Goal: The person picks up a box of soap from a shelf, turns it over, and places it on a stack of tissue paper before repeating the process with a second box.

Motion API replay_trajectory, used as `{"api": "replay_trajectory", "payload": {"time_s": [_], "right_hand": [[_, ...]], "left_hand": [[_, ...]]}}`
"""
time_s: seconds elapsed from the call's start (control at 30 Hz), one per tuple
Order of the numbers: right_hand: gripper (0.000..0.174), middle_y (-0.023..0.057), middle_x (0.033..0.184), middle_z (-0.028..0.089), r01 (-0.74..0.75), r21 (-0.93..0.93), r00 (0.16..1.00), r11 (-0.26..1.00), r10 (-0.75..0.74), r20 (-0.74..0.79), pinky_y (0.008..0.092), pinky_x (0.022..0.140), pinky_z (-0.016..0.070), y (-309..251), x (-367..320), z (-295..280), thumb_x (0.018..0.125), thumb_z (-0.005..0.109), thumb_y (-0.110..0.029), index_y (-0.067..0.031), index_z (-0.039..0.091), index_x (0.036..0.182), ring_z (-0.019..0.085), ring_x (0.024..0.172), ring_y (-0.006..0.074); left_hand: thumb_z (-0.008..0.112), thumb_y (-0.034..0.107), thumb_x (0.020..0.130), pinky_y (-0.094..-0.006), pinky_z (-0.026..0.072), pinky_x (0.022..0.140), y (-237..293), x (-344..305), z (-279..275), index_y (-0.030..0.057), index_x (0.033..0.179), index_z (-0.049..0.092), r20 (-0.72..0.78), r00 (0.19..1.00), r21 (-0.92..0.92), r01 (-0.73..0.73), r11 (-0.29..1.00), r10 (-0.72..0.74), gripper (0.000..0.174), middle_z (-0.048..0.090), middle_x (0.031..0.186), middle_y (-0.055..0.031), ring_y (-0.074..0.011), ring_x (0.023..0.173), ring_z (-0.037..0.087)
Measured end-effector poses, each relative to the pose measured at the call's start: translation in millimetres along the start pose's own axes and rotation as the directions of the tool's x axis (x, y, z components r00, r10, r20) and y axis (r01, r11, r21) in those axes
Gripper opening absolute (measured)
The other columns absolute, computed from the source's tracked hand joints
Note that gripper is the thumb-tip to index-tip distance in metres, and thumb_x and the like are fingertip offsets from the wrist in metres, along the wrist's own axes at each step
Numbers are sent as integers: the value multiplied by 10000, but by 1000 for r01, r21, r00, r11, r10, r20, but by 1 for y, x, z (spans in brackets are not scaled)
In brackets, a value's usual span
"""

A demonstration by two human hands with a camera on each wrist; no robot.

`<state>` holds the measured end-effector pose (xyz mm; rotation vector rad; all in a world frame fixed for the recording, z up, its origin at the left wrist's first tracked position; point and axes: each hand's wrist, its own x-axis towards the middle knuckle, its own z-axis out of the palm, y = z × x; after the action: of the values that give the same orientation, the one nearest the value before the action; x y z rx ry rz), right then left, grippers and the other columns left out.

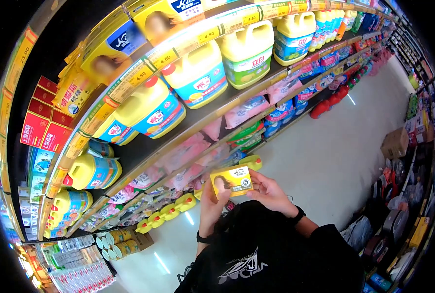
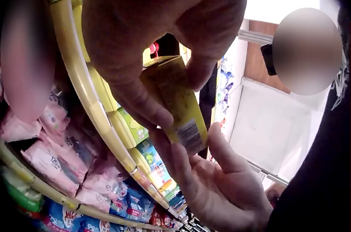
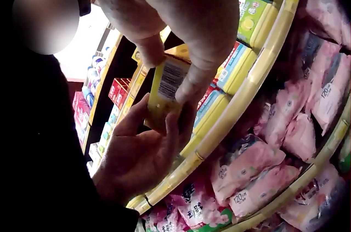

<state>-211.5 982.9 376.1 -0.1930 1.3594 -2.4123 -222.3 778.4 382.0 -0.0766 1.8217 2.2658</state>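
Two grips, left hand (image 1: 210,202) and right hand (image 1: 271,194), pinch yellow box's (image 1: 233,182) edges; open floor (image 1: 325,146) beyond

The box (image 1: 236,183) sits between the left hand (image 1: 209,199) and the right hand (image 1: 271,195). Beyond this grip, jugs (image 1: 201,78) stand on a shelf (image 1: 192,123), and packets (image 1: 246,111) lie below them. Well to the grip's right, across the floor (image 1: 305,151), is a carton (image 1: 394,143).
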Motion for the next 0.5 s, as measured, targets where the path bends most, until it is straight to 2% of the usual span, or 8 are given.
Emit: {"api": "replay_trajectory", "payload": {"time_s": [0.07, 0.17, 0.27, 0.37, 0.5], "right_hand": [[709, 104, 1442, 436, 6, -7, 1000, 1000, -6, -5, 312, 1020, 440, 3, 0, -2, 944, 585, 3, -8, 182, 1527, 503, 1250, 185], [677, 117, 1418, 453, 17, -132, 1000, 991, -18, -11, 309, 1006, 447, 3, 0, -5, 959, 572, -16, -2, 195, 1521, 516, 1231, 182], [657, 118, 1385, 479, 14, -133, 1000, 991, -14, 0, 303, 979, 465, 1, 1, -7, 964, 571, -27, 4, 212, 1514, 530, 1204, 175], [637, 106, 1310, 537, 17, -161, 1000, 987, -17, 4, 283, 908, 495, -3, 1, -11, 969, 572, -49, 3, 234, 1506, 571, 1114, 148], [662, 109, 1399, 487, -77, -234, 996, 969, 86, 28, 297, 986, 455, -4, 0, -27, 976, 582, -92, 8, 216, 1518, 525, 1208, 164]], "left_hand": [[681, 25, 869, -297, 435, 968, -1, -1, 1, -6, 1358, 423, -12, 1000, 9, -28, 1000, 28, 555, 562, 1222, -73, -156, 1118, 539], [691, 39, 864, -298, 426, 977, -7, -2, 2, -5, 1352, 420, -37, 999, 28, -37, 999, 38, 560, 556, 1227, -73, -163, 1137, 525], [689, 38, 864, -299, 421, 983, -7, -2, 5, -7, 1340, 415, -45, 999, 37, -10, 999, 12, 551, 551, 1225, -74, -166, 1151, 515], [698, 35, 856, -299, 434, 969, -14, -3, 6, -7, 1327, 417, -64, 997, 60, -28, 998, 32, 550, 553, 1205, -76, -163, 1130, 526], [710, 14, 839, -300, 458, 942, -12, -3, 18, -7, 1303, 426, -82, 996, 35, -15, 999, 18, 544, 550, 1191, -78, -162, 1090, 545]]}}
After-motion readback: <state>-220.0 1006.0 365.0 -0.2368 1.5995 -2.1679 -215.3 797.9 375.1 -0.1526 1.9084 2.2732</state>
